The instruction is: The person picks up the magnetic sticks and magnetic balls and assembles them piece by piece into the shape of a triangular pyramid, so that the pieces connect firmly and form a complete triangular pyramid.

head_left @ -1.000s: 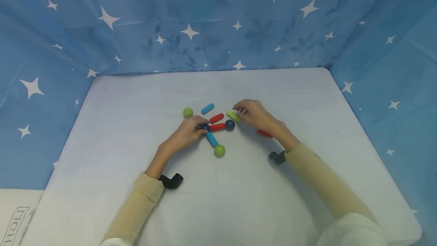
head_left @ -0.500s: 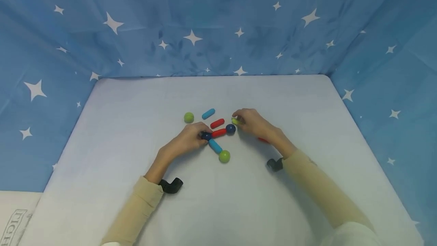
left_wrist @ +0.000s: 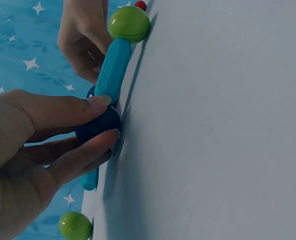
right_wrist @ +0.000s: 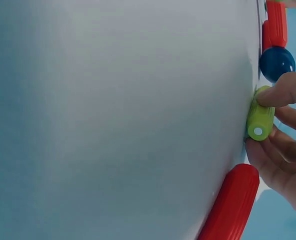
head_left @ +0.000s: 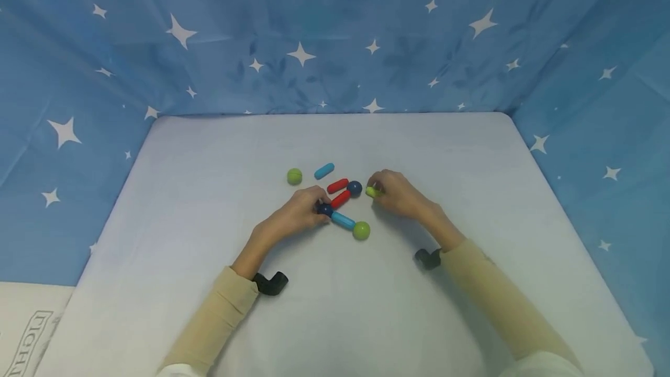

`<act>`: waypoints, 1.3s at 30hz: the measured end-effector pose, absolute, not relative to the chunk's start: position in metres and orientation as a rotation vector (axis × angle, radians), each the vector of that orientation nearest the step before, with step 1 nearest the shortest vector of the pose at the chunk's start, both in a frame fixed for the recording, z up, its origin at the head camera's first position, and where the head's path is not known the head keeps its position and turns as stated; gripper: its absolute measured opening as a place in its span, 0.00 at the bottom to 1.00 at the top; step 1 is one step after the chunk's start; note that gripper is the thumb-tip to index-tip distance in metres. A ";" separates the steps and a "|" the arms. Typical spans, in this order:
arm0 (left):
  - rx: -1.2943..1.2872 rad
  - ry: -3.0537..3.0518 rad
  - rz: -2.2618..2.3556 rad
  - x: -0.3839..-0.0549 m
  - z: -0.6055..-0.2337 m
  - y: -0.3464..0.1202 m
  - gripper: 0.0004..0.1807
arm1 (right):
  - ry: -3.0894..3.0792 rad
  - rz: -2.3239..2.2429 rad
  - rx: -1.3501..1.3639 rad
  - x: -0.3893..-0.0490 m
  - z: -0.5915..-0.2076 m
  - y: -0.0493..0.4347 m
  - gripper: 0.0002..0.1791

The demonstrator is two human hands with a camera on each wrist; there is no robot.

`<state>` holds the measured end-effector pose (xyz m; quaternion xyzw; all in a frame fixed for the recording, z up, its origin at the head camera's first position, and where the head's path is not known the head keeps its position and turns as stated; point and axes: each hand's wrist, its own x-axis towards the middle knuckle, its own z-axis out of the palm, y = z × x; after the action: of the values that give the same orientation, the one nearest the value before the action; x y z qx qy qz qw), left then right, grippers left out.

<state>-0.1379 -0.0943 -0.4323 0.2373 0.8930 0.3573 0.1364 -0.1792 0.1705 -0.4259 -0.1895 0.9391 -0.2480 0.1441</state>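
Note:
My left hand (head_left: pixel 298 213) pinches a dark blue ball (left_wrist: pixel 99 126) between thumb and fingers. From that ball extend a red rod (head_left: pixel 341 199), reaching a second dark blue ball (head_left: pixel 354 188), and a light blue rod (left_wrist: pixel 114 69) that ends in a green ball (head_left: pixel 361 231). They look like pieces of a magnetic building set. Just right of the second blue ball, my right hand (head_left: pixel 400 194) holds a lime-green rod (right_wrist: pixel 260 115) by thumb and fingertips; a pale round spot marks its end. The rod and that ball are slightly apart.
A loose red rod (head_left: pixel 337 185) lies beside the joined pieces. Behind are a light blue rod (head_left: pixel 324 171) and a green ball (head_left: pixel 295 176). Another red rod (right_wrist: pixel 232 200) lies near my right hand. Blue star-patterned cloth (head_left: pixel 335 45) borders the white table (head_left: pixel 335 319).
My right hand has taken hold of the lime-green rod and shifted slightly right with it. The joined pieces have turned in my left hand, their green ball swinging right.

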 end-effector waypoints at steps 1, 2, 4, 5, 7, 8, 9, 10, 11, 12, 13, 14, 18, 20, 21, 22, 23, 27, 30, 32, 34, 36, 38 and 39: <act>0.683 2.582 1.026 -0.137 -0.433 -0.093 0.17 | 2.707 -0.707 -0.544 -0.178 -0.426 0.171 0.18; 0.684 2.579 1.017 -0.137 -0.433 -0.091 0.17 | 2.708 -0.699 -0.537 -0.177 -0.426 0.171 0.18; 0.687 2.580 1.000 -0.136 -0.434 -0.089 0.16 | 2.711 -0.693 -0.528 -0.175 -0.426 0.171 0.17; 0.689 2.582 0.991 -0.135 -0.434 -0.089 0.16 | 2.711 -0.694 -0.517 -0.174 -0.426 0.171 0.17; 0.690 2.581 0.986 -0.134 -0.434 -0.088 0.15 | 2.712 -0.697 -0.504 -0.172 -0.426 0.171 0.17; 0.694 2.580 0.984 -0.133 -0.434 -0.087 0.15 | 2.709 -0.701 -0.496 -0.171 -0.426 0.171 0.17; 0.697 2.578 0.983 -0.133 -0.434 -0.087 0.15 | 2.704 -0.707 -0.486 -0.170 -0.425 0.172 0.18; 0.698 2.575 0.981 -0.132 -0.434 -0.086 0.15 | 2.698 -0.710 -0.480 -0.169 -0.426 0.172 0.19; 0.699 2.573 0.978 -0.132 -0.434 -0.086 0.15 | 2.692 -0.718 -0.474 -0.169 -0.426 0.173 0.19; 0.698 2.571 0.977 -0.132 -0.434 -0.085 0.15 | 2.685 -0.727 -0.469 -0.168 -0.426 0.173 0.20; 0.698 2.571 0.971 -0.132 -0.435 -0.085 0.15 | 2.677 -0.735 -0.466 -0.168 -0.426 0.173 0.21; 0.697 2.571 0.966 -0.131 -0.435 -0.085 0.15 | 2.668 -0.747 -0.466 -0.168 -0.427 0.174 0.22; 0.691 2.578 0.955 -0.131 -0.436 -0.086 0.16 | 2.639 -0.808 -0.477 -0.169 -0.427 0.173 0.21; 0.690 2.582 0.954 -0.131 -0.436 -0.087 0.16 | 2.621 -0.839 -0.478 -0.170 -0.427 0.173 0.21; 0.690 2.582 0.954 -0.132 -0.436 -0.087 0.16 | 2.614 -0.849 -0.477 -0.170 -0.427 0.172 0.21; 0.691 2.581 0.956 -0.132 -0.436 -0.087 0.16 | 2.606 -0.858 -0.472 -0.170 -0.427 0.172 0.21; 0.692 2.579 0.959 -0.133 -0.436 -0.086 0.16 | 2.601 -0.864 -0.475 -0.171 -0.428 0.171 0.21; 0.691 2.566 0.972 -0.133 -0.435 -0.088 0.16 | 2.586 -0.878 -0.506 -0.172 -0.430 0.167 0.22; 0.675 2.563 0.975 -0.133 -0.435 -0.089 0.17 | 2.580 -0.886 -0.533 -0.173 -0.431 0.164 0.22; 0.663 2.567 0.978 -0.132 -0.435 -0.090 0.17 | 2.582 -0.885 -0.551 -0.173 -0.431 0.162 0.22; 0.654 2.572 0.982 -0.132 -0.434 -0.091 0.17 | 2.585 -0.887 -0.548 -0.174 -0.430 0.160 0.22; 0.653 2.577 0.989 -0.132 -0.434 -0.091 0.17 | 2.586 -0.889 -0.542 -0.174 -0.429 0.158 0.23; 0.653 2.581 0.998 -0.133 -0.433 -0.092 0.17 | 2.582 -0.892 -0.534 -0.176 -0.427 0.156 0.23; 0.655 2.583 1.001 -0.133 -0.432 -0.091 0.17 | 2.579 -0.893 -0.526 -0.176 -0.427 0.156 0.23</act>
<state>-0.1332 -0.0915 -0.4325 0.2276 0.8977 0.3477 0.1469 -0.1764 0.1555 -0.4269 -0.1860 0.9127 -0.3162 0.1801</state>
